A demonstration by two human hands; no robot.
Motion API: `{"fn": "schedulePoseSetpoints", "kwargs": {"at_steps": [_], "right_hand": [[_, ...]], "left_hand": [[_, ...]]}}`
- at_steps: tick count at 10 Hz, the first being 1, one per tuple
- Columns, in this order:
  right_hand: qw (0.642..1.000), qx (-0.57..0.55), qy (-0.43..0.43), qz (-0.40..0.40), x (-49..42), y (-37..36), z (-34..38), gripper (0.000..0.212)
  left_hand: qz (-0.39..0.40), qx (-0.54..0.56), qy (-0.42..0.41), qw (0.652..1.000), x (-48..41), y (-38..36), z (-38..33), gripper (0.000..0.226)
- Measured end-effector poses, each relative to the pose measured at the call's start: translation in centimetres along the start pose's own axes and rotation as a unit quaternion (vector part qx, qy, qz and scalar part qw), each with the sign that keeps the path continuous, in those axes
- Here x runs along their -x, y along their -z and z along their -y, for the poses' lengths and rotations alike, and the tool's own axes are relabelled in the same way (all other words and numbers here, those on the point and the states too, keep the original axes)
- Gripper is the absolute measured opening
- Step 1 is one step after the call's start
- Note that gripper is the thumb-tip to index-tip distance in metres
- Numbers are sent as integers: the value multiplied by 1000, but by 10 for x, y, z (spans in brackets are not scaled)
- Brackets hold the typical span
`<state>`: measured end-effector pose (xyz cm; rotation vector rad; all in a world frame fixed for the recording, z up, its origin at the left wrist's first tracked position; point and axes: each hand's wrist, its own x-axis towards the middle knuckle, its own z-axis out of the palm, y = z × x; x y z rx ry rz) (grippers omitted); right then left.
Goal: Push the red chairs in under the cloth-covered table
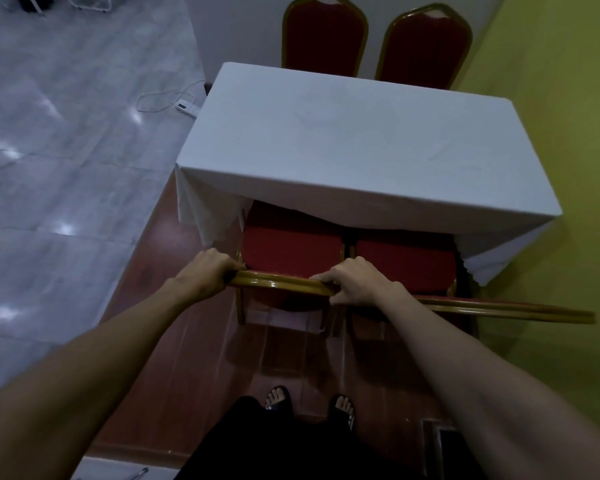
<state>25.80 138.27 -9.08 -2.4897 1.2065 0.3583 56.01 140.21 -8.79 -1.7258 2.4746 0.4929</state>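
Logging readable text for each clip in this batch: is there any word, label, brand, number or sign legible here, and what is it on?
None: no text can be read in this view.
The white tablecloth is plain.
The red chairs show no label.
The white device on the floor left of the table has a dark mark, too small and blurred to read.
The sandals have pale marks, also too blurred to read.

a single head-worn wide-angle view looks steeply down and forward from standing height. the person's feet (309,407) sit at the near edge, the cloth-covered table (354,140) fills the middle, and the wall lies far beyond.
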Motion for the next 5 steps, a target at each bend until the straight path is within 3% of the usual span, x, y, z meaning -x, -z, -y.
{"fn": "schedulePoseSetpoints", "kwargs": {"at_steps": [1,2,3,4,5], "right_hand": [[1000,-21,-5,-13,2,-2,0,56],[995,-87,-50,-23,8,-5,-1,57],[972,-193,-124,-54,16,-6,-1,66],[944,-261,-175,-98,20,-6,-9,70],[931,-276,-219,-97,19,-1,-26,79]], "left_hand": [[29,3,-5,1000,0,4,3,47],[85,15,-18,996,-2,13,3,54],[155,80,22,984,0,24,7,61],[130,110,94,981,-3,21,11,71],[86,97,104,986,-24,10,3,57]]}}
